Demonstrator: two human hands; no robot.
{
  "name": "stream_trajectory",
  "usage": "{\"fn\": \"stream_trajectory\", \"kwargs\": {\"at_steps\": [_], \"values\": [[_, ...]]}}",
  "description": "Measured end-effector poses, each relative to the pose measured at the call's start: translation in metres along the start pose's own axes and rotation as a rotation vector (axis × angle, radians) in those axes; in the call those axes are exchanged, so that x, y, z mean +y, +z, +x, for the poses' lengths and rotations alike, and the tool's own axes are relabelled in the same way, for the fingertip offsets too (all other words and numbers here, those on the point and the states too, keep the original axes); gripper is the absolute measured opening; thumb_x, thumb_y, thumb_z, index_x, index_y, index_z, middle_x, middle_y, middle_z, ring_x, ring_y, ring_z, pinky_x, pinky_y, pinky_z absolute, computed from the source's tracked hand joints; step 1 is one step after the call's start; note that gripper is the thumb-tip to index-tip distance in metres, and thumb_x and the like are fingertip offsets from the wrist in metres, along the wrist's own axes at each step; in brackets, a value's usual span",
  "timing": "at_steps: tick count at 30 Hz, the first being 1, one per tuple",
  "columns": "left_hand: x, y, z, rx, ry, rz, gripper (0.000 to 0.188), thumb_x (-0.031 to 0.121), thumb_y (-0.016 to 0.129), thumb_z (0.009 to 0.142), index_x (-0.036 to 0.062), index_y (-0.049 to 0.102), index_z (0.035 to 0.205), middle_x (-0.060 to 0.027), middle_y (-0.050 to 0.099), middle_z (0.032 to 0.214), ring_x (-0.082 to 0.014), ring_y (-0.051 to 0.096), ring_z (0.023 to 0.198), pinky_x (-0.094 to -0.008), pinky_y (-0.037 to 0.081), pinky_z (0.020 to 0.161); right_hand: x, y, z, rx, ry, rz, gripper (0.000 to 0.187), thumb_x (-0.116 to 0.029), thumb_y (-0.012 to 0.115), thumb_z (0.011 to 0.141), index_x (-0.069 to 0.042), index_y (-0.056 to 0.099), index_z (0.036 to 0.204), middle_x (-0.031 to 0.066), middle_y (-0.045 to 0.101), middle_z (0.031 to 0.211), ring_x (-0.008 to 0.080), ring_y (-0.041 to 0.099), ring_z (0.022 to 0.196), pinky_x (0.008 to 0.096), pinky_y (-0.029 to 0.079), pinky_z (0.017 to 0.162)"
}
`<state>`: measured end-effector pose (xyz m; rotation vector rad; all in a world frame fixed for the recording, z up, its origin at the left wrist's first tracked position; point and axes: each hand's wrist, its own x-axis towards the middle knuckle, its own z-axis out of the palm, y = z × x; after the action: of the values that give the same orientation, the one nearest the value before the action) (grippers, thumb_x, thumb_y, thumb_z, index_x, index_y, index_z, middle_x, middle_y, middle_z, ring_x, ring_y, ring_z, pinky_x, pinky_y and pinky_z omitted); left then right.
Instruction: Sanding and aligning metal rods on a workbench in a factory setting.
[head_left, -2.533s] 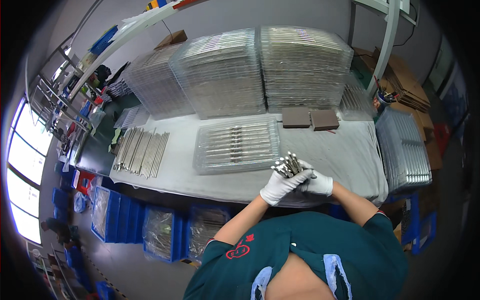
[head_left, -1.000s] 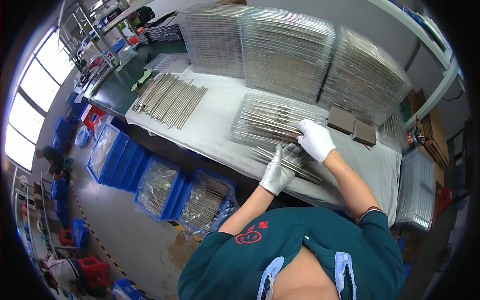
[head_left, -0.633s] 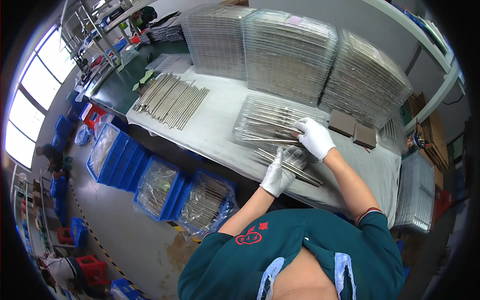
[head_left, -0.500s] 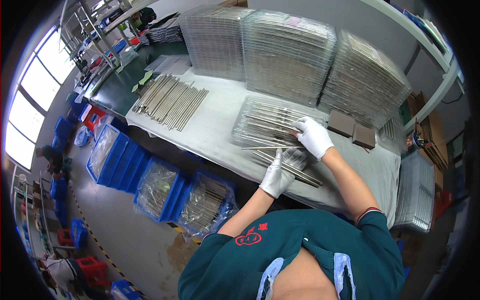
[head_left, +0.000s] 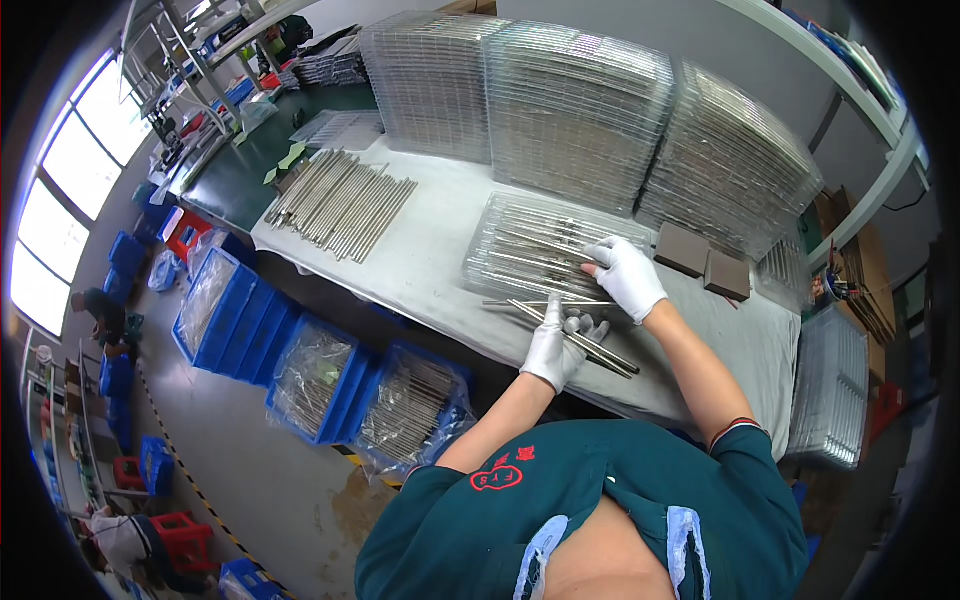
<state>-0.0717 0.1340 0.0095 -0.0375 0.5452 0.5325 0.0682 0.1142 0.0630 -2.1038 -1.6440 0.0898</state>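
Silvery metal rods [head_left: 610, 356] lie bunched right of the frame's centre, the left hand's [head_left: 556, 345] fingers curled round them, probably keeping them together. Just above, I see the right hand [head_left: 627, 277], thumb and fingers nearly closed at the right end of a clear tray [head_left: 471, 268]; whether they grip anything, I can't tell. The tray rests flat on the desk [head_left: 440, 205], presumably for steadiness.

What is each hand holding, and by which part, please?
The left hand holds metal rods near mid-length; whether the right hand grips any is unclear.

Glaring left window [head_left: 65, 200] (overexposed), bowed edges, black corners
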Motion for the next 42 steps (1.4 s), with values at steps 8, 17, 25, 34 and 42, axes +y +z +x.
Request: {"fn": "stream_trajectory", "kwargs": {"at_steps": [8,17,25,34,42], "values": [[-0.005,0.002,-0.002,0.09,0.079,0.039,0.022,0.029,0.051,0.09,0.0078,0.045,0.091,0.0021,0.034,0.055,-0.0102,0.037,0.049,-0.0459,0.049,0.083,-0.005,-0.004,-0.008,-0.035,-0.08,0.047,0.024,-0.021,0.064,0.077,-0.01,0.065,0.098,0.0085,0.059,0.095,0.0266,0.058,0.086,0.0331,0.047,0.075],[-0.006,0.003,-0.005,0.058,0.075,0.07,0.014,0.02,0.053,0.089,0.0085,0.048,0.084,0.0033,0.03,0.052,-0.0107,0.037,0.049,-0.0425,0.05,0.079,0.0,-0.008,0.006,-0.083,-0.072,-0.104,0.03,-0.026,0.064,0.076,-0.014,0.064,0.103,0.0088,0.059,0.098,0.0275,0.056,0.092,0.0357,0.046,0.078],[-0.005,0.004,-0.005,0.062,0.138,0.155,0.019,0.02,0.052,0.09,0.0121,0.044,0.074,0.0047,0.03,0.052,-0.0097,0.033,0.045,-0.0312,0.048,0.068,-0.022,-0.024,-0.027,0.029,-0.22,0.15,0.028,-0.023,0.063,0.077,-0.01,0.06,0.101,0.0086,0.057,0.104,0.0292,0.055,0.096,0.037,0.045,0.081],[-0.014,-0.001,-0.03,-0.193,0.438,0.408,0.022,0.029,0.047,0.093,0.0084,0.052,0.094,0.0085,0.025,0.052,-0.0029,0.022,0.045,-0.0204,0.022,0.043,-0.04,-0.04,-0.075,-0.273,-0.092,0.113,0.033,-0.036,0.049,0.086,-0.007,0.058,0.099,0.0159,0.061,0.092,0.0331,0.058,0.084,0.041,0.047,0.073],[0.008,0.027,-0.05,-0.188,0.738,0.917,0.045,0.043,0.039,0.093,0.0035,0.053,0.109,0.0012,0.05,0.071,-0.004,0.045,0.055,-0.0224,0.045,0.057,-0.013,-0.028,-0.094,-0.147,-0.026,0.44,0.025,-0.027,0.054,0.085,-0.005,0.058,0.096,0.0127,0.059,0.092,0.0313,0.056,0.083,0.0359,0.045,0.072]]}}
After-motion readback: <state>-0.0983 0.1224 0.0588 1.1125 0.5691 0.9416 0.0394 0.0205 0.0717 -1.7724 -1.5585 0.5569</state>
